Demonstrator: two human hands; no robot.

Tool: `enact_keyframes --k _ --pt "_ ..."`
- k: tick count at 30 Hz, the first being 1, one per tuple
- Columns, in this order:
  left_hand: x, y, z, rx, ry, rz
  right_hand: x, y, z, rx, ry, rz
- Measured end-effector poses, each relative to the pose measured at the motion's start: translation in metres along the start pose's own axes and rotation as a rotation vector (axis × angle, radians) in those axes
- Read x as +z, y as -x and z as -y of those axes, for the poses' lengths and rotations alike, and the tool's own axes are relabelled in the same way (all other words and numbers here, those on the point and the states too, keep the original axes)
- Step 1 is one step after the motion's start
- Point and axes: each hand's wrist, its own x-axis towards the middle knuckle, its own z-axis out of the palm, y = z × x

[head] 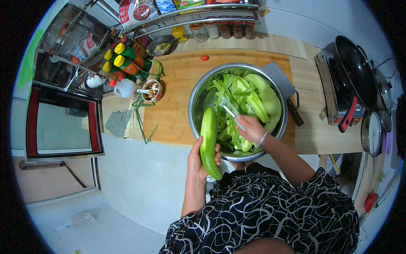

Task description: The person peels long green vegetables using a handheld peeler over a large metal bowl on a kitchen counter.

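My left hand [196,158] holds a long green cucumber-like gourd [208,139] by its lower part, over the near left rim of a metal bowl. The gourd is pale and peeled at its upper end and darker green at its lower end. My right hand [252,129] grips a peeler [233,112] by its light handle, its head over the bowl, a little right of the gourd and apart from it. In the big metal bowl [194,119] lie green peel strips [224,127] and several pale peeled gourds [265,92].
The bowl stands on a wooden board [173,117]. A cleaver [279,79] lies under its right rim. A small tomato [205,57] is behind; a cup with a spoon [152,90], green onions [138,117] and bottles [125,63] are left. A wok [355,73] stands at right.
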Motion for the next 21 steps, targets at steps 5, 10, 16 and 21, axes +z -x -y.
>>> enact_keyframes --k 5,10,16,21 --pt "-0.006 -0.014 0.0 -0.011 0.03 0.103 0.031 0.025 0.008 -0.31 0.841 -0.105" --pt "0.0 -0.016 0.002 -0.102 -0.009 0.13 0.032 0.029 0.009 -0.538 1.023 -0.225" --pt "-0.003 0.001 0.005 -0.127 -0.078 0.119 0.013 -0.001 0.013 -0.194 1.111 -0.327" --pt "-0.006 0.011 -0.001 0.003 -0.121 0.188 -0.005 -0.027 0.004 -0.05 0.889 -0.244"
